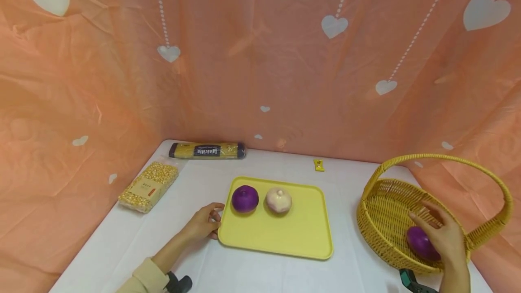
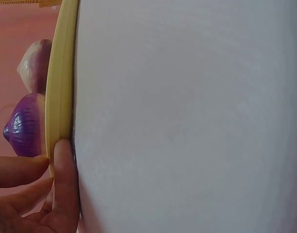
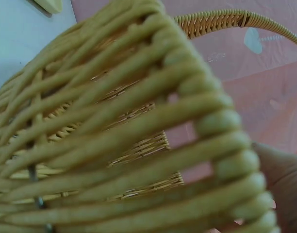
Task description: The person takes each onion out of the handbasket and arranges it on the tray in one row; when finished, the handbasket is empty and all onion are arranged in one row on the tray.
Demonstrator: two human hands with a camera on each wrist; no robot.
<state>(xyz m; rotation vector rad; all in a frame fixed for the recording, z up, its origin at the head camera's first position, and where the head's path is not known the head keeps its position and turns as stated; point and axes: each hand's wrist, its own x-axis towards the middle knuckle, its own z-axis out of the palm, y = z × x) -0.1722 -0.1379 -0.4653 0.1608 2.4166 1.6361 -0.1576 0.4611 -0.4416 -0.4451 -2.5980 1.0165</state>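
On the table a yellow tray [image 1: 281, 238] bears a purple onion [image 1: 245, 199] and a pale onion with a purple tinge [image 1: 278, 200], side by side near its far left part. My left hand [image 1: 205, 223] pinches the tray's left rim; in the left wrist view its fingers and thumb [image 2: 65, 189] meet at that rim. Inside the wicker basket [image 1: 378, 234] at the right lies another purple onion [image 1: 421, 243]. Over this onion is my right hand [image 1: 445, 234], thumb and fingers apart, partly covering it. The basket's weave fills most of the right wrist view, hiding most of this hand.
A bag of yellow corn kernels [image 1: 150, 184] lies at the table's left edge. Along the back are a pack of spaghetti [image 1: 207, 150] and a small yellow wrapped packet [image 1: 319, 165]. The basket's tall handle [image 1: 443, 157] arches up over it. A curtain hangs behind.
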